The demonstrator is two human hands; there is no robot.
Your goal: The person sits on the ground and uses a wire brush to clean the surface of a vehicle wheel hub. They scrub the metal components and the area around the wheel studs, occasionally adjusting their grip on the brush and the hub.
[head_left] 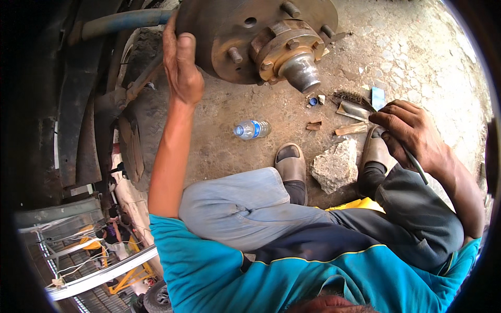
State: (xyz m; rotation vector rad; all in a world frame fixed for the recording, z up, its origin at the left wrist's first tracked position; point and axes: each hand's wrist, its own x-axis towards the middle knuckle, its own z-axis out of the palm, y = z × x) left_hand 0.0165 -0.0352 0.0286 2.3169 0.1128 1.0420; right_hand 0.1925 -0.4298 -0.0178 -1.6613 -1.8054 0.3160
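A rusty brake disc (209, 39) with a wheel hub (284, 47) fills the top middle, its studs and bolts showing. The hub's bare metal end (302, 73) points toward me. My left hand (182, 68) grips the disc's left edge; part of its fingers is hidden there. Over at the right, my right hand (412, 128) is closed around the thin handle of a wire brush (352, 98). Its dark bristles point left, above the ground near the hub, and the handle's end sticks out below my palm.
A clear plastic bottle (252, 129) lies on the ground below the hub. A rough stone (335, 167) sits between my feet. Near the brush are a blue cap (313, 101), a blue box (378, 97) and scraps (350, 129). A blue bar (125, 22) and dark vehicle parts (81, 115) crowd the left.
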